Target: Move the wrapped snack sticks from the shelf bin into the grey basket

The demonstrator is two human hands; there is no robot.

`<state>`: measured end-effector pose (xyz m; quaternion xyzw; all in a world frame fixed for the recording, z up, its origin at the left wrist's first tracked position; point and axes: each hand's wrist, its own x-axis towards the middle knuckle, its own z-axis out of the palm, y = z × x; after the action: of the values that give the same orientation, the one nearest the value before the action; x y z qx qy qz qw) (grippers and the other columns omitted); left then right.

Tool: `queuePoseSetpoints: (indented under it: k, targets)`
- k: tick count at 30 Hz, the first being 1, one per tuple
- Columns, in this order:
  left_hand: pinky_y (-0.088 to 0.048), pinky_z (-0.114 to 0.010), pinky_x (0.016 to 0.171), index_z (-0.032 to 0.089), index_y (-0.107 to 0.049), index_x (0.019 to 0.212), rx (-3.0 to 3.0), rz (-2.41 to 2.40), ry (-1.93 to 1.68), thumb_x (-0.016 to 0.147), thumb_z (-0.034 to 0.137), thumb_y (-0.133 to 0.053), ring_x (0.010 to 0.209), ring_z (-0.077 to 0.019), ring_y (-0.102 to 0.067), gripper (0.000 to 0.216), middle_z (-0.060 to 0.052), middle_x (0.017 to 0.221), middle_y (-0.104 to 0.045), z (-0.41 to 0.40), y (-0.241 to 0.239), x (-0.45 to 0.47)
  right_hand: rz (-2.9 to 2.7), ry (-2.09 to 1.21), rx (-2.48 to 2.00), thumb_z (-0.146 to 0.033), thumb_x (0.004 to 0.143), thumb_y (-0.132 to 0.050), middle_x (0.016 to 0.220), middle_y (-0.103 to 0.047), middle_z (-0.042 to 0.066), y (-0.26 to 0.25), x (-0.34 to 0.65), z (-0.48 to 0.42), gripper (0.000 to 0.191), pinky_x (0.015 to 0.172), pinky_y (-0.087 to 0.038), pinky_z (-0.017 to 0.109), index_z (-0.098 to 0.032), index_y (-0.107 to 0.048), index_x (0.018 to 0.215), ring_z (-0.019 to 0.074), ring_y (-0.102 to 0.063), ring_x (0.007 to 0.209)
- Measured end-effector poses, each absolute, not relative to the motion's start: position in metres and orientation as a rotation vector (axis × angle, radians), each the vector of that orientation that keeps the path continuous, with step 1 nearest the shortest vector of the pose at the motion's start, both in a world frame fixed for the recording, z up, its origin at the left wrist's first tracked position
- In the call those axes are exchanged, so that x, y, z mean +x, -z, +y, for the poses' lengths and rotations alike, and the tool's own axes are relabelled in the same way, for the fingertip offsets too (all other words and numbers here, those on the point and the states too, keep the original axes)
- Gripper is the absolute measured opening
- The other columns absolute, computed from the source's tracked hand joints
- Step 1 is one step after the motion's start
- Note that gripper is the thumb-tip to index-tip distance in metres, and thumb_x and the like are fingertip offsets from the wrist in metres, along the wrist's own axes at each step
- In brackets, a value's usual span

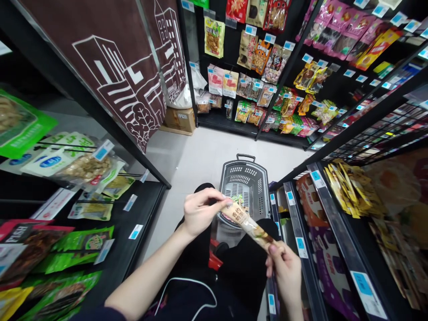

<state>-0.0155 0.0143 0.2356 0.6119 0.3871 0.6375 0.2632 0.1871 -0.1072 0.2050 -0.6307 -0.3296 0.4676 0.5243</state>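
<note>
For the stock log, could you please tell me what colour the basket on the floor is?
The basket is grey; the head view shows it best.

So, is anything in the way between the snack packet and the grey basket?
Nothing visible is. The left hand and right hand hold the snack packet by its ends, and in this view it sits right over the near part of the grey basket, whose top is open.

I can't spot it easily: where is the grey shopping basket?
Head view, centre: the grey basket sits on the floor just beyond the snack packet that the left hand and right hand hold, beside the right-hand shelves.
</note>
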Motion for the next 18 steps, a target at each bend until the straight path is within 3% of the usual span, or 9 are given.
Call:
queuePoseSetpoints:
  k: [5, 7, 10, 12, 14, 18]
  targets:
    - [-0.053, -0.021, 0.054, 0.014, -0.062, 0.069, 1.413, 1.161, -1.466, 0.068, 0.026, -0.071, 0.057, -0.0127, -0.064, 0.015, 0.0, 0.063, -0.066, 0.013, -0.209, -0.002, -0.502, -0.84, -1.462, -0.047, 0.07, -0.068, 0.044, -0.052, -0.006, -0.199, 0.201, -0.087, 0.036, 0.036, -0.036, 0.018, -0.012, -0.063, 0.079, 0.0066, -0.044, 0.034]
    - [-0.054, -0.024, 0.059, 0.014, -0.061, 0.083, 1.383, 1.204, -1.254, 0.072, 0.027, -0.066, 0.064, -0.0151, -0.066, 0.018, -0.002, 0.069, -0.066, 0.014, -0.195, -0.001, -0.585, -0.738, -1.537, -0.05, 0.074, -0.063, 0.045, -0.053, -0.005, -0.187, 0.209, -0.072, 0.037, 0.04, -0.039, 0.02, -0.012, -0.062, 0.076, 0.008, -0.047, 0.036]
    - [-0.052, -0.036, 0.076, 0.015, -0.052, 0.114, 1.633, 1.323, -0.79, 0.073, 0.023, -0.062, 0.085, -0.0216, -0.065, 0.042, -0.008, 0.095, -0.067, 0.014, -0.174, -0.009, -0.925, -0.622, -1.932, -0.054, 0.087, -0.038, 0.051, -0.059, 0.0, -0.157, 0.225, -0.042, 0.05, 0.046, -0.044, 0.023, -0.012, -0.061, 0.075, 0.0127, -0.055, 0.042]
    - [-0.044, -0.043, 0.09, 0.016, -0.049, 0.12, 1.851, 1.39, -0.515, 0.072, 0.023, -0.062, 0.101, -0.027, -0.059, 0.051, -0.012, 0.111, -0.062, 0.009, -0.163, -0.02, -1.103, -0.609, -2.182, -0.05, 0.093, -0.022, 0.058, -0.064, 0.005, -0.131, 0.235, -0.021, 0.058, 0.056, -0.048, 0.025, -0.011, -0.063, 0.079, 0.0159, -0.062, 0.053]
    - [-0.038, -0.044, 0.096, 0.016, -0.051, 0.119, 1.968, 1.387, -0.334, 0.075, 0.026, -0.06, 0.111, -0.0285, -0.053, 0.046, -0.012, 0.116, -0.06, 0.001, -0.154, -0.031, -1.173, -0.65, -2.302, -0.044, 0.094, -0.027, 0.063, -0.067, 0.006, -0.106, 0.241, -0.001, 0.052, 0.066, -0.049, 0.028, -0.011, -0.064, 0.08, 0.018, -0.066, 0.063]
    - [-0.041, -0.037, 0.094, 0.018, -0.056, 0.115, 1.968, 1.303, -0.106, 0.078, 0.029, -0.053, 0.107, -0.025, -0.057, 0.038, -0.009, 0.115, -0.063, -0.018, -0.143, -0.049, -1.235, -0.685, -2.499, -0.034, 0.089, -0.052, 0.095, -0.065, 0.006, -0.081, 0.247, 0.02, 0.025, 0.075, -0.051, 0.037, -0.013, -0.06, 0.1, 0.0173, -0.064, 0.082]
